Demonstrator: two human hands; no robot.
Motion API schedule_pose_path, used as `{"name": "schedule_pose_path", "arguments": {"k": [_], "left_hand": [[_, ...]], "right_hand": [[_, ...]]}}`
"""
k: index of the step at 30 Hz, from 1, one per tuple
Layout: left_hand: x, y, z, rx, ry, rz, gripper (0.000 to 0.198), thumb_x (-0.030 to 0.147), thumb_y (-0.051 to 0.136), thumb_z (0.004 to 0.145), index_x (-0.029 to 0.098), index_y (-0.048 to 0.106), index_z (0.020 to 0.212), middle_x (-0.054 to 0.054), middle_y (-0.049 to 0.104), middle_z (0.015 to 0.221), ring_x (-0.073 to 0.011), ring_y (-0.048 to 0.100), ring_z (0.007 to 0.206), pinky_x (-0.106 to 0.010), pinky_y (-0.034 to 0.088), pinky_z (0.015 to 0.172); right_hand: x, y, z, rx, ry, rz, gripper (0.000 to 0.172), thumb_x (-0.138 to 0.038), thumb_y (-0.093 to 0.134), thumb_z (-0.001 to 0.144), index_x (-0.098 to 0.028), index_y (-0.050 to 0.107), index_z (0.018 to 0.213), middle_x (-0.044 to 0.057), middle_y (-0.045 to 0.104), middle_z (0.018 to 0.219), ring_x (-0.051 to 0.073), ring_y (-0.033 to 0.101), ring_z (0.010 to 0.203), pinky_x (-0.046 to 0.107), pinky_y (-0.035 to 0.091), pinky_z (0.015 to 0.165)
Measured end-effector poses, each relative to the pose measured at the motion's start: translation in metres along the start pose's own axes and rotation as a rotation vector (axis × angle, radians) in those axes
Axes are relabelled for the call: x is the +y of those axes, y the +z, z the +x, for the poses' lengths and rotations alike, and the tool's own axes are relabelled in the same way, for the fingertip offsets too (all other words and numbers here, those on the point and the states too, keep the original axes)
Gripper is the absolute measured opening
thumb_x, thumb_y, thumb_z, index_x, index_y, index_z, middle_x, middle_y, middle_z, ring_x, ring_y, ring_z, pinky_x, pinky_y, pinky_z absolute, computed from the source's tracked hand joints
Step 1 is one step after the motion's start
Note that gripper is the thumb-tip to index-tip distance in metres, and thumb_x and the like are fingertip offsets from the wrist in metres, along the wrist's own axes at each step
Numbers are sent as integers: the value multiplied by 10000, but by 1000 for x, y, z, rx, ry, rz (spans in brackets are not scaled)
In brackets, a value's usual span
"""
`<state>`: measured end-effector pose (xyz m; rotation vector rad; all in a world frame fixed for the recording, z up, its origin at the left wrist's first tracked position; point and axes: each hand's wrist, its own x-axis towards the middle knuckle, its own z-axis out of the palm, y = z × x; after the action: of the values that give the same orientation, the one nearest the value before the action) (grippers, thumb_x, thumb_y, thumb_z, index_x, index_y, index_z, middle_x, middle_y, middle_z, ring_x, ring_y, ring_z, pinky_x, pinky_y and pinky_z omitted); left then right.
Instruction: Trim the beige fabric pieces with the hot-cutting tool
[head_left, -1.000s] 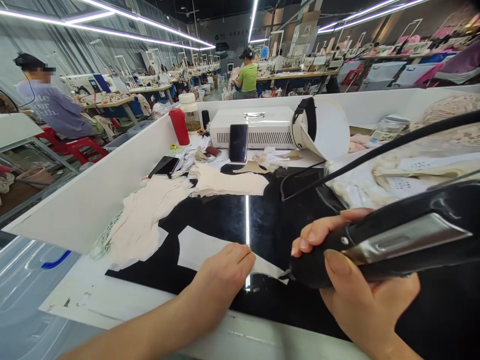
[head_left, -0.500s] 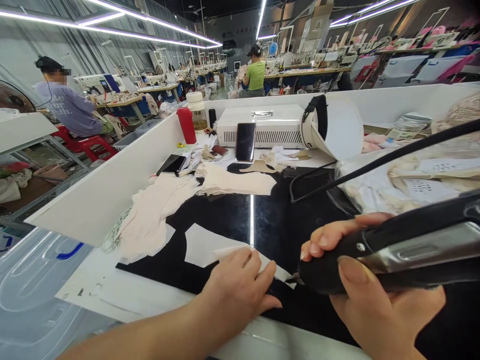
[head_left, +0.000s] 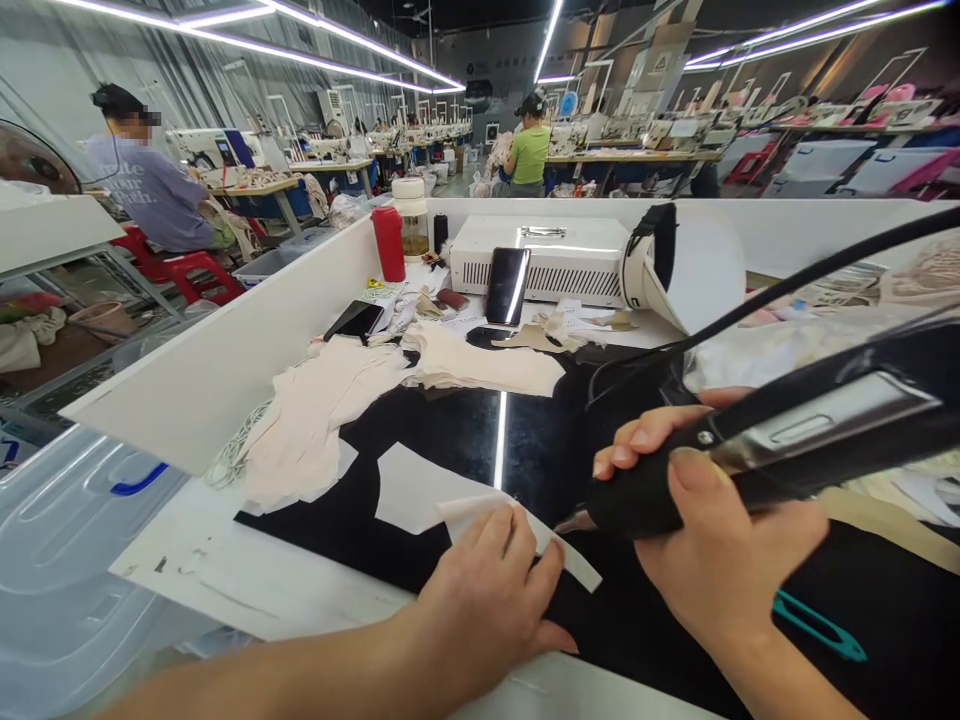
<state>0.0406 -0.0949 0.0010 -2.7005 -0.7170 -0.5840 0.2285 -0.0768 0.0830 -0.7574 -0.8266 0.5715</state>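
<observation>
A white cut piece, fabric or paper, (head_left: 409, 490) lies on the black glossy work surface (head_left: 442, 425), part of it folded over. My left hand (head_left: 491, 580) has its fingers bent over the folded part and presses it down, fingertips hidden under the knuckles. My right hand (head_left: 712, 530) is wrapped around a black corded power tool (head_left: 795, 440) with a silver metal lever along its body. The tool's thin metal tip (head_left: 576, 522) points left, just above the narrow end of the white piece. A teal slotted tool (head_left: 821, 625) lies beside my right wrist.
Pale cut fabric stacks (head_left: 300, 430) lie at left and back. Behind are a vented white box (head_left: 540, 260), a phone (head_left: 507, 287), a red cup (head_left: 388, 245) and a white visor (head_left: 697, 265). A cable (head_left: 810, 265) crosses the right. A low white wall (head_left: 210, 375) edges the table.
The power tool in my right hand has moved up and left, its tip lifting off the white piece's end. My left hand stays on the piece. The teal tool has come into view.
</observation>
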Motion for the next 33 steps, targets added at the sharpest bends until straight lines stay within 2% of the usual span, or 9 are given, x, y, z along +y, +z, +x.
{"name": "schedule_pose_path", "arguments": {"k": [7, 12, 19, 28, 33], "left_hand": [[0, 0, 1, 39, -7, -36, 893, 883, 784, 984, 111, 741, 1429, -196, 832, 1274, -331, 801, 1188, -389, 648, 1042], [0, 3, 0, 35, -15, -54, 902, 881, 844, 937, 118, 742, 1409, -197, 825, 1268, -342, 808, 1157, -399, 669, 1007], [-3, 3, -2, 26, -6, -103, 866, 837, 857, 959, 114, 736, 1421, -221, 809, 1299, -359, 805, 1198, -417, 694, 1010], [-5, 1, -8, 7, -84, -208, 811, 776, 867, 990, 157, 736, 1497, -233, 772, 1385, -388, 791, 1307, -462, 731, 1070], [-8, -3, -11, -17, -83, -184, 777, 782, 819, 1022, 191, 743, 1521, -266, 759, 1422, -406, 800, 1299, -489, 759, 1023]], "right_hand": [[8, -2, -4, -57, -22, -61, 484, -462, 1064, 873, -305, 730, 1187, -52, 738, 829, 173, 717, 655, 319, 696, 578], [12, 1, -1, -87, -63, -53, 408, -412, 1002, 951, -304, 715, 1221, -51, 748, 851, 169, 716, 643, 322, 686, 569], [21, 8, 1, -100, -35, -13, 462, -458, 1021, 934, -308, 701, 1233, -66, 759, 847, 153, 719, 634, 304, 673, 604], [21, 12, -3, -85, -38, -46, 472, -487, 1011, 938, -310, 673, 1214, -72, 760, 854, 156, 710, 615, 319, 651, 596], [21, 16, -2, -85, -64, -40, 496, -524, 1012, 927, -312, 664, 1211, -77, 758, 838, 157, 704, 595, 312, 647, 548]]}}
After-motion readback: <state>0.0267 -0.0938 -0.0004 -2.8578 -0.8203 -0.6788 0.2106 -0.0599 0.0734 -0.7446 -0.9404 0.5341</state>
